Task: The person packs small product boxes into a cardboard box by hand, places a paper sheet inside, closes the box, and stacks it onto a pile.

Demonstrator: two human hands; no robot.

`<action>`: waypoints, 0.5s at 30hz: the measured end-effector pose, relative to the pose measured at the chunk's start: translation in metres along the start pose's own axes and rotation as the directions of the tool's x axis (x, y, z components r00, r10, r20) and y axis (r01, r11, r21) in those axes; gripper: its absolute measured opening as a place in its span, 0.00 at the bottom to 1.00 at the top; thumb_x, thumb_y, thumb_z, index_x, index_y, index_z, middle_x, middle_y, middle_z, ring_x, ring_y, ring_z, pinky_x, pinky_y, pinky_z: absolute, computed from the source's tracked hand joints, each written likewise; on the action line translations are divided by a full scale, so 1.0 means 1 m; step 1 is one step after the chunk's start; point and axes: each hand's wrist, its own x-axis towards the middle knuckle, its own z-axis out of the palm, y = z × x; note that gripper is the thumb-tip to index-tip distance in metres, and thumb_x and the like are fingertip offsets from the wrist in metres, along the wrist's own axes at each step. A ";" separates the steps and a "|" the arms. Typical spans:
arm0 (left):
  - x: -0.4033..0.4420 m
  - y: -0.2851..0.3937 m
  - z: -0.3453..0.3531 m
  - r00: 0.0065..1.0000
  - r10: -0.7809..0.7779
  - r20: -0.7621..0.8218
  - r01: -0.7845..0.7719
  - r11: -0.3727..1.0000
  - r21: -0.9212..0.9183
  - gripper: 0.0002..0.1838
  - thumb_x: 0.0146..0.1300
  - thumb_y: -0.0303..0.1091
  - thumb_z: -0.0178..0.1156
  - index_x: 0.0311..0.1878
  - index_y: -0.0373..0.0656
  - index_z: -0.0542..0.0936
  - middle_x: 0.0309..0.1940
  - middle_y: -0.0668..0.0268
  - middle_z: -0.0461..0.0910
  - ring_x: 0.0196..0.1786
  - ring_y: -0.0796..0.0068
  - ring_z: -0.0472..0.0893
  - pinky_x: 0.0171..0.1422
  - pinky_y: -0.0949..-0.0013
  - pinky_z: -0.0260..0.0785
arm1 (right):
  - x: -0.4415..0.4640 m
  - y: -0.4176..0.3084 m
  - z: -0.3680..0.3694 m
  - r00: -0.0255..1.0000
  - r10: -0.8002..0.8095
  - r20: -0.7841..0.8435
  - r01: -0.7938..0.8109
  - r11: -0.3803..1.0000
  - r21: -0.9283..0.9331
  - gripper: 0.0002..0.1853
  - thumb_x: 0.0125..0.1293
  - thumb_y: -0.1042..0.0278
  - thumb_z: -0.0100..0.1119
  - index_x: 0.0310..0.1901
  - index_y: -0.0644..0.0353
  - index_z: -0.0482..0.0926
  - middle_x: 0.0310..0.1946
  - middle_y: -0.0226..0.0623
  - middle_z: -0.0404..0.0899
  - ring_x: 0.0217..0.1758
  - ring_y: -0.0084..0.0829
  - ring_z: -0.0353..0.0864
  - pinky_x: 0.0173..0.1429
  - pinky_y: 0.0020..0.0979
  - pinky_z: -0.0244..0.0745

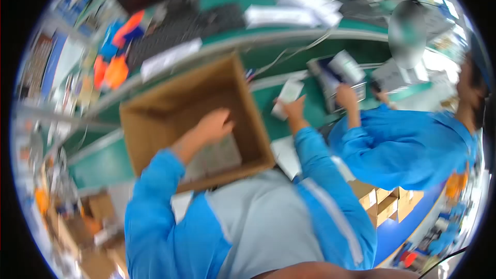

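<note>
My left hand (pixel 211 126) reaches over the inside of a large open cardboard box (pixel 155 124). Its fingers are loosely bent and a little apart, and nothing shows between them. Below this hand, several pale small boxes (pixel 219 156) lie on the bottom of the carton, blurred. To the right of the carton, my right hand (pixel 295 109) grips a small white box (pixel 290 92) by its near end, just above the green table (pixel 268 124).
At my right, a co-worker in a blue jacket (pixel 403 144) holds a white box (pixel 347 67) above a scale-like device (pixel 330 85). A keyboard (pixel 165 36), papers (pixel 281 15) and orange items (pixel 116 72) lie on the raised shelf. Cardboard boxes (pixel 385 206) stand behind at right.
</note>
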 end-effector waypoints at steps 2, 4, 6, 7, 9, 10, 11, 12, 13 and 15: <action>-0.010 0.023 -0.023 0.989 0.036 0.141 -0.029 0.998 -0.057 0.27 0.72 0.49 0.62 0.59 0.33 0.83 0.59 0.41 0.82 0.63 0.39 0.81 0.69 0.47 0.74 | -0.003 -0.001 0.013 0.983 0.185 -0.017 -0.184 0.959 -0.215 0.80 0.46 0.45 0.89 0.82 0.78 0.34 0.72 0.69 0.71 0.76 0.60 0.73 0.78 0.49 0.71; -0.024 0.041 -0.039 0.994 0.099 0.049 -0.091 0.985 -0.148 0.24 0.71 0.46 0.65 0.58 0.33 0.83 0.57 0.44 0.83 0.61 0.46 0.83 0.68 0.53 0.76 | 0.003 -0.008 0.011 0.969 0.240 0.055 -0.227 0.958 -0.177 0.66 0.50 0.47 0.85 0.78 0.78 0.53 0.68 0.60 0.77 0.71 0.57 0.80 0.73 0.47 0.78; -0.030 0.055 -0.065 0.996 0.086 -0.021 -0.089 0.939 -0.331 0.21 0.70 0.40 0.67 0.58 0.34 0.83 0.56 0.48 0.84 0.59 0.53 0.84 0.66 0.57 0.77 | -0.016 -0.037 -0.004 0.913 0.365 0.185 -0.356 0.931 -0.081 0.54 0.52 0.48 0.82 0.73 0.74 0.66 0.64 0.55 0.82 0.67 0.50 0.84 0.68 0.45 0.82; -0.031 0.056 -0.070 0.998 0.058 -0.039 -0.069 0.898 -0.435 0.20 0.70 0.38 0.68 0.59 0.34 0.82 0.55 0.50 0.84 0.59 0.56 0.85 0.66 0.59 0.77 | -0.020 -0.042 -0.012 0.877 0.414 0.243 -0.437 0.898 0.048 0.50 0.53 0.49 0.81 0.71 0.72 0.69 0.63 0.53 0.83 0.65 0.48 0.85 0.66 0.44 0.83; -0.036 0.059 -0.074 0.994 0.015 -0.107 -0.084 0.736 -0.672 0.22 0.70 0.34 0.69 0.63 0.35 0.79 0.57 0.53 0.84 0.60 0.62 0.85 0.66 0.61 0.77 | -0.048 -0.054 -0.025 0.899 0.344 0.272 -0.417 0.862 0.288 0.45 0.55 0.50 0.80 0.69 0.68 0.73 0.60 0.50 0.84 0.61 0.45 0.87 0.63 0.43 0.85; -0.032 0.059 -0.074 0.985 -0.003 -0.170 -0.134 0.604 -0.786 0.24 0.71 0.33 0.69 0.67 0.36 0.77 0.58 0.55 0.83 0.61 0.64 0.84 0.67 0.62 0.76 | -0.071 -0.081 -0.037 0.949 0.228 0.216 -0.299 0.868 0.396 0.45 0.55 0.50 0.80 0.69 0.67 0.73 0.59 0.49 0.84 0.59 0.44 0.87 0.61 0.43 0.85; -0.030 0.060 -0.073 0.974 -0.038 -0.225 -0.184 0.450 -0.874 0.26 0.71 0.31 0.69 0.70 0.37 0.75 0.60 0.56 0.82 0.63 0.66 0.83 0.69 0.62 0.76 | -0.095 -0.113 -0.050 0.982 0.115 0.151 -0.175 0.856 0.487 0.45 0.55 0.50 0.79 0.70 0.66 0.72 0.58 0.48 0.85 0.57 0.43 0.88 0.60 0.43 0.86; -0.030 0.070 -0.085 0.961 -0.001 -0.277 -0.254 0.400 -0.881 0.38 0.70 0.37 0.72 0.77 0.39 0.65 0.68 0.56 0.76 0.69 0.63 0.78 0.74 0.58 0.72 | -0.121 -0.150 -0.063 0.984 -0.176 0.001 0.165 0.925 0.342 0.45 0.55 0.50 0.79 0.70 0.65 0.72 0.58 0.49 0.85 0.56 0.44 0.88 0.59 0.43 0.86; -0.033 0.098 -0.106 0.933 0.019 -0.360 -0.336 0.403 -0.851 0.48 0.66 0.42 0.76 0.82 0.41 0.58 0.73 0.54 0.70 0.74 0.58 0.72 0.78 0.54 0.68 | -0.153 -0.189 -0.075 0.883 -0.461 -0.084 0.469 0.870 0.151 0.46 0.54 0.50 0.79 0.70 0.65 0.71 0.57 0.49 0.85 0.54 0.44 0.89 0.58 0.43 0.85; -0.019 0.110 -0.110 0.843 0.013 -0.537 -0.509 0.339 -0.791 0.56 0.61 0.43 0.79 0.84 0.42 0.53 0.75 0.52 0.67 0.76 0.54 0.70 0.79 0.50 0.66 | -0.204 -0.276 -0.101 0.814 -0.546 0.199 0.553 0.833 0.022 0.50 0.52 0.49 0.82 0.72 0.65 0.70 0.60 0.52 0.83 0.57 0.47 0.88 0.59 0.44 0.84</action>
